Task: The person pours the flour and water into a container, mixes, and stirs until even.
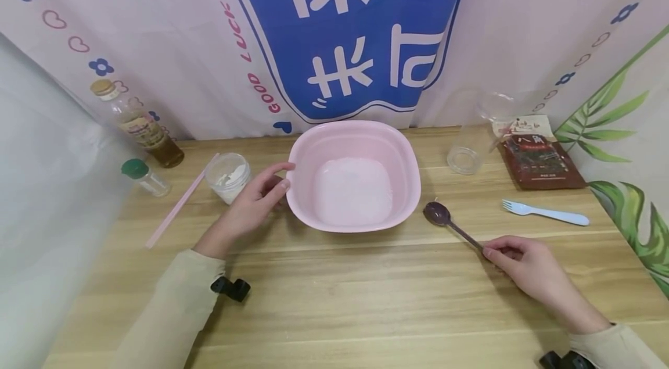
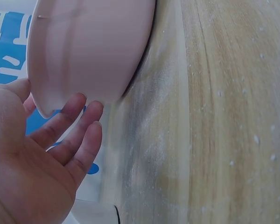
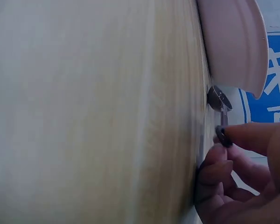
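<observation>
A pink basin [image 1: 402, 154] with white powder in its bottom stands in the middle of the wooden table [image 1: 334, 299]. My left hand [image 1: 256, 197] lies beside its left rim, fingers straight and relaxed, thumb at the rim; the left wrist view shows the fingers [image 2: 79, 126] just under the basin [image 2: 84, 51]. My right hand [image 1: 522, 264] pinches the handle end of a dark purple spoon [image 1: 444, 218], whose bowl rests on the table right of the basin. In the right wrist view the spoon [image 3: 219, 100] lies past my fingertips [image 3: 238, 135], near the basin [image 3: 233, 42].
Left of the basin stand a small cup of white powder [image 1: 228, 176], a pink stick [image 1: 180, 201], a green-capped jar [image 1: 143, 176] and an oil bottle [image 1: 137, 124]. To the right are a clear cup [image 1: 464, 158], a dark red packet [image 1: 540, 160] and a pale blue fork [image 1: 543, 213].
</observation>
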The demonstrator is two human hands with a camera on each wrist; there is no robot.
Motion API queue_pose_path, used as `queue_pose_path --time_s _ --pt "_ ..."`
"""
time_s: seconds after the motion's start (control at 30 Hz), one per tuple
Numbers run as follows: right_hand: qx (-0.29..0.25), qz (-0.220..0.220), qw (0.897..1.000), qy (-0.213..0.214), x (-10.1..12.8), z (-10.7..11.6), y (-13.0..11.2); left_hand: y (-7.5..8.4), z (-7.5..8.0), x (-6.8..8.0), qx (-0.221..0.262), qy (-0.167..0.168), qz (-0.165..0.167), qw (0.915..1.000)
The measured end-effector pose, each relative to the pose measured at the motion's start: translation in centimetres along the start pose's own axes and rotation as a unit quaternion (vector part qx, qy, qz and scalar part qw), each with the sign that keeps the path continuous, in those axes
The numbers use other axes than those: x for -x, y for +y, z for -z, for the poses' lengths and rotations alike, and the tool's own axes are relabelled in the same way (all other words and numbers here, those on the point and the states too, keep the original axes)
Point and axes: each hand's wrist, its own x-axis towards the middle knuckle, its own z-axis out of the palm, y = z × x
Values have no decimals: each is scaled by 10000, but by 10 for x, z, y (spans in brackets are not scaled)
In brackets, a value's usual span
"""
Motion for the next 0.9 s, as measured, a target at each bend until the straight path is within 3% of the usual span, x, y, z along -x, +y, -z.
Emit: queue_pose_path --time_s 0.13,0.3,0.47,0.73,0.9 --pt "405 571 9975 -39 -1 -1 -1 0 1 -1 0 -9 52 10000" --pt "394 912 9950 -36 -2 -3 -2 0 1 -1 -15 -53 66 10000" --pt "773 1311 9883 141 -3 -6 -3 0 1 -1 -53 -21 95 9999" --pt "958 1463 9846 -50 -5 0 -8 2 0 2 -5 73 78 9999" --pt "1165 1986 9716 540 -9 5 -18 7 3 4 -198 240 -21 9995"
